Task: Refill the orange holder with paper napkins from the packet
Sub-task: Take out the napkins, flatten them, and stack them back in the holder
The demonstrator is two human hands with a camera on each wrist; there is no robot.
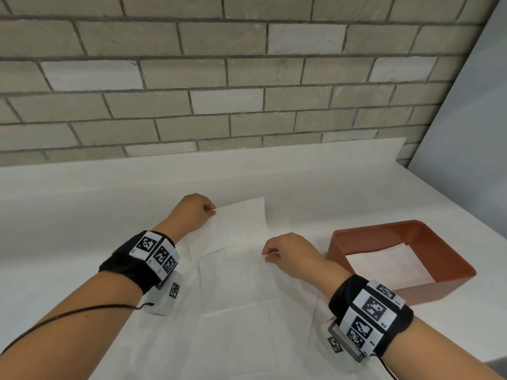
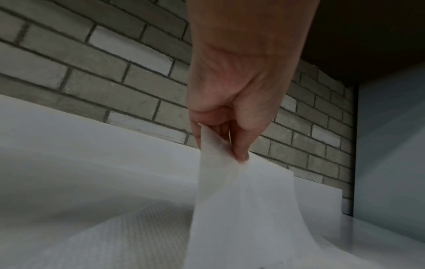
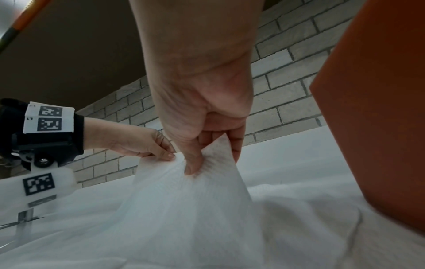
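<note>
- A white paper napkin point(image 1: 236, 223) was lifted off the worktop point(image 1: 82, 204) by two corners, its middle sagging between them. It lay just left of the orange holder point(image 1: 444, 253), over a spread of similar white sheets point(image 1: 247, 325).
- The left hand point(image 1: 192, 212) pinched the far left corner between thumb and fingers point(image 2: 241, 145). The right hand point(image 1: 288, 253) pinched the near right corner the same way, thumb pressed into the embossed paper point(image 3: 207, 163).
- The napkin looked very light, thin and limp, folding under its own weight. It would likely tear or crumple under a hard pull, so a gentle hold at opposite corners or edges suited it best.
- The holder stood open-topped on the worktop, with a white layer point(image 1: 384, 261) showing at its bottom. Whether that was napkins or bare worktop could not be judged.
- No packet could be made out in any view. White paper against the white worktop blurred the sheets' edges, so their number stayed unclear.
- The fingertips were hidden from the head camera, and the right wrist view cropped the holder to one orange wall point(image 3: 379, 127).
- A grey brick wall point(image 1: 247, 78) ran behind.
</note>
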